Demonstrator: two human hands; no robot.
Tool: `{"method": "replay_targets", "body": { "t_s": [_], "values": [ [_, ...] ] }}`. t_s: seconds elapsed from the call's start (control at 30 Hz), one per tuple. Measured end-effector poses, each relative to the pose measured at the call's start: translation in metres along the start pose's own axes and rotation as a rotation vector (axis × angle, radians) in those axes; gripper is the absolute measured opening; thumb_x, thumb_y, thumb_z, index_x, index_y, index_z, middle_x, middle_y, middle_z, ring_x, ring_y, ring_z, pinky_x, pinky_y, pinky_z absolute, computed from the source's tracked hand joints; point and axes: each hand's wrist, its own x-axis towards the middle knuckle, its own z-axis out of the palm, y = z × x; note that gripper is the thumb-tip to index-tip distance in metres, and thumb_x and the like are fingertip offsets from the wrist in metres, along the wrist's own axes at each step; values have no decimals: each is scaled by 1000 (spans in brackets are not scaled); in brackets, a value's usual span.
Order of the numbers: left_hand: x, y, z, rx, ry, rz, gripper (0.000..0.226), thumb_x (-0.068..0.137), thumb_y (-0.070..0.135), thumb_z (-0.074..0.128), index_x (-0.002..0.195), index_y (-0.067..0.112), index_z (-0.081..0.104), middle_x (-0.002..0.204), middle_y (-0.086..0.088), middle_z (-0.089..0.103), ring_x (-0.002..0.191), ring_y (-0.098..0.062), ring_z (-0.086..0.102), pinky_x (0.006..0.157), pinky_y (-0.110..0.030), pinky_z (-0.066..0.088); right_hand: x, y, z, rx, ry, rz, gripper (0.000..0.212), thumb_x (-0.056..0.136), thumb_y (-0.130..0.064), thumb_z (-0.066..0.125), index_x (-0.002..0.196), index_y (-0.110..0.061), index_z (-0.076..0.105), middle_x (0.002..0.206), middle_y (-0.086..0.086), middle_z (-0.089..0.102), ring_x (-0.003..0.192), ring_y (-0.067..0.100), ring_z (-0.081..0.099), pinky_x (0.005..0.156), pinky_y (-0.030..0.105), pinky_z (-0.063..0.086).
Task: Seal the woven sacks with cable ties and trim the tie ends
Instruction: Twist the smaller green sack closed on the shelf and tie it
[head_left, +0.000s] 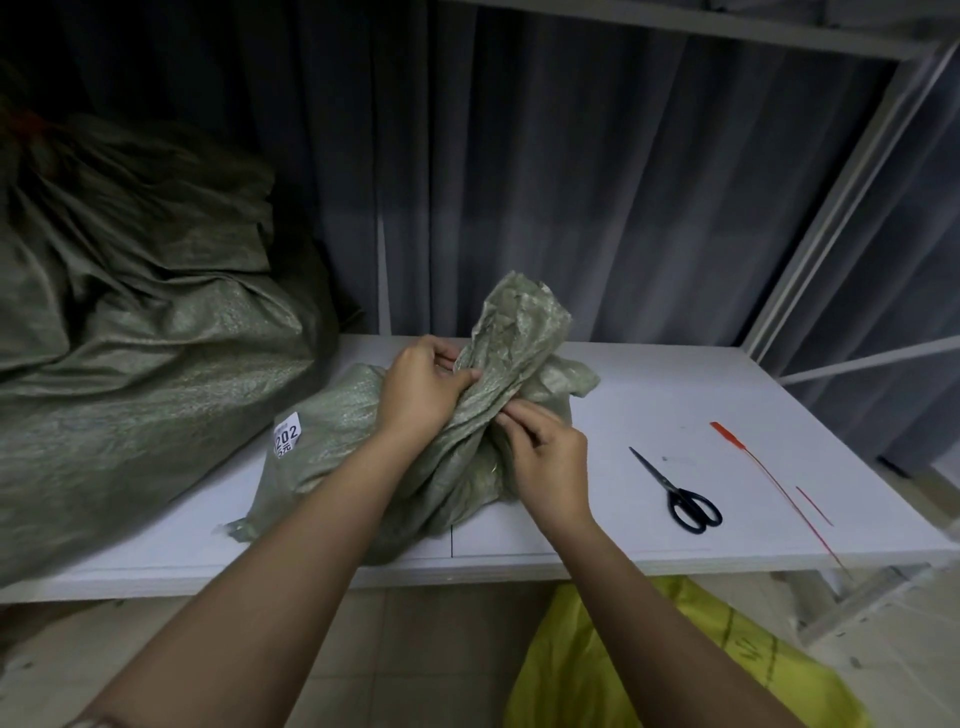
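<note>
Two hands work on one small green woven sack (332, 447) lying on the white table (675, 395), near its front edge and left of centre. The gathered neck (514, 332) of the sack stands upright, twisted into a column with its frayed mouth at the top.

Left hand (421, 387): fingers curled round the left side of the neck, thumb pressed on the fabric, gripping it just below the mouth.

Right hand (550, 457): set lower and to the right, fingertips pinching a fold of fabric at the base of the neck.

A white label (287, 434) printed with "202" is stuck on the left part of the sack body.

Black-handled scissors (678, 493) lie closed on the table to the right of the sack, blades pointing away and left. Further right, a red cable tie (753, 467) lies flat, its head at the far end and its thin tail running toward the front edge. A short red offcut (814, 505) lies just beside the tail.

A large stuffed green sack (130, 338) occupies the left end of the table, touching the small one. A yellow bag (649, 665) sits on the floor under the front edge. Dark curtains (571, 182) hang behind a white metal frame (831, 218).
</note>
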Motion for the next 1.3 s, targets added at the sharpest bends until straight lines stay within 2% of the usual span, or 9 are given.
{"method": "replay_targets", "body": {
  "t_s": [0.27,0.43,0.6,0.73,0.8,0.93,1.1,1.2,1.3],
  "values": [
    [0,-3,2,100,-27,-21,13,78,24,72,82,19,61,80,3,61,86,-19,61,77,-32,49,18,0,-18,-471,-41,-651,13,84,-20,66,83,-10,74,88,5,65,85,21,52,67,29,41],
    [-2,-1,1,176,-53,-17,6,86,15,58,83,21,60,88,-3,65,89,-22,61,74,-28,44,32,-6,-17,-590,-222,-972,10,88,-5,60,80,-6,67,122,13,64,115,26,56,103,37,37],
    [2,-7,1,-12,-101,-82,20,80,22,71,93,8,67,83,-2,66,81,-15,62,72,-21,44,37,-3,-16,-659,-351,-792,20,88,-19,48,79,-9,63,88,7,72,83,21,68,101,37,40],
    [-1,-13,-4,-308,-162,-160,31,89,33,60,92,4,69,89,-12,71,83,-24,65,86,-35,51,35,-15,-18,-605,-370,-577,19,89,-27,51,81,-10,56,62,2,67,57,21,64,91,40,51],
    [-6,-12,-6,-346,-154,-130,18,94,17,55,95,6,68,92,-11,68,83,-18,62,85,-31,49,38,-24,-18,-544,-436,-401,18,93,-26,54,86,-10,56,76,5,71,73,27,65,94,35,46],
    [-12,-11,-5,-321,-149,-64,14,81,4,68,87,16,68,87,-6,70,81,-16,66,85,-29,52,44,-37,-10,-556,-441,-104,22,96,-36,48,98,-16,56,96,10,69,90,32,60,72,38,43],
    [-17,-10,-3,-256,-43,-43,10,80,5,68,81,16,69,85,-5,72,79,-17,68,78,-27,54,36,-38,1,-614,-350,-128,23,97,-35,46,103,-16,58,104,4,67,94,30,60,80,36,36],
    [-20,-9,-2,-343,-33,-54,8,83,3,66,85,10,70,84,-4,70,73,-7,63,72,-12,50,33,-34,4,-483,-268,-84,18,92,-33,54,98,-20,64,104,-3,66,98,19,58,85,31,26],
    [-20,-8,-5,-461,-36,-87,15,83,-3,63,85,12,64,79,-5,69,71,-9,64,71,-16,51,31,-33,9,-340,-124,-93,12,84,-33,66,87,-25,74,94,-10,67,99,11,51,83,24,17]
  ]
}}
